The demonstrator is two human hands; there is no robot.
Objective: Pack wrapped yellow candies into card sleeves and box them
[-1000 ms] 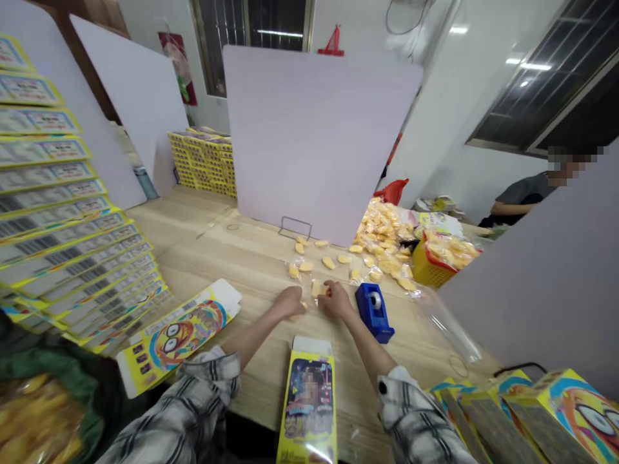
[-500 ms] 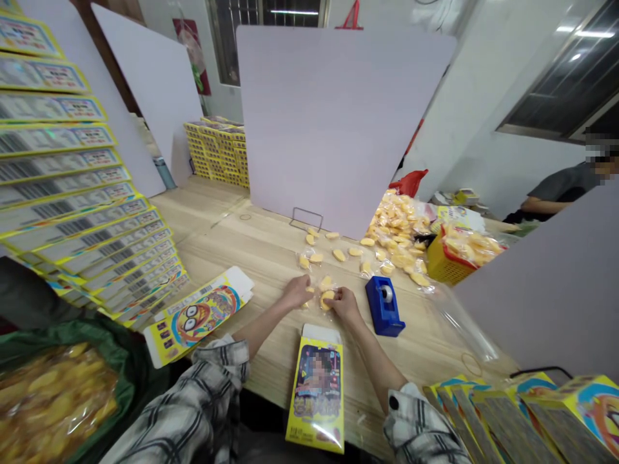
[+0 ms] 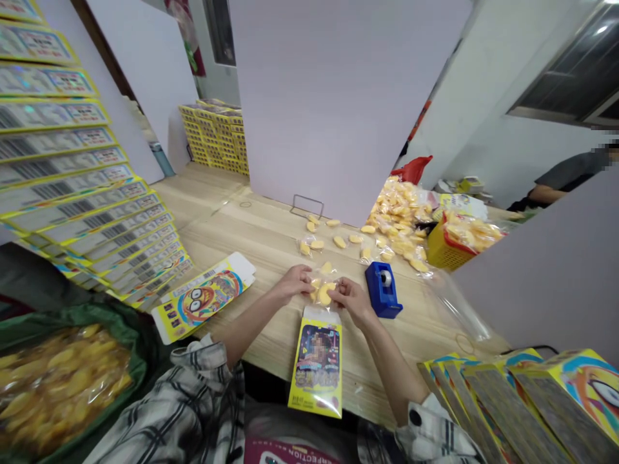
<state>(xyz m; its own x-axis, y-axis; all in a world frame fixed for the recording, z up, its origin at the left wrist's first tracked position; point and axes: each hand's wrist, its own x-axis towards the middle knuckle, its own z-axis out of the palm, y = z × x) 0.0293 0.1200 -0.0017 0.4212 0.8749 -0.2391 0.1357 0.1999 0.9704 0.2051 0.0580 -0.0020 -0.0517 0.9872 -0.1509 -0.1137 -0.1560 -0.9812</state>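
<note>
My left hand [image 3: 294,283] pinches a clear-wrapped yellow piece [image 3: 314,287] at its left side. Fingers of my right hand [image 3: 351,298] are closed on the edge of another wrapped yellow piece [image 3: 325,295], right beside the first. One more wrapped piece [image 3: 327,267] lies just beyond them. Below my hands a yellow box [image 3: 316,367] lies face up, its white end flap [image 3: 322,315] open towards the pieces. The blue tape dispenser [image 3: 383,290] stands to the right of my right hand.
Wrapped pieces lie in a heap [image 3: 399,216] near a yellow basket [image 3: 447,245]. A flat box [image 3: 206,298] and stacked boxes [image 3: 97,174] are left; more boxes [image 3: 512,399] stand right. A green bag [image 3: 135,348] is lower left. A person's arm [image 3: 549,192] shows behind a panel.
My two hands have come closer together, bringing the two wrapped pieces side by side near the box flap. The view has tilted down.
</note>
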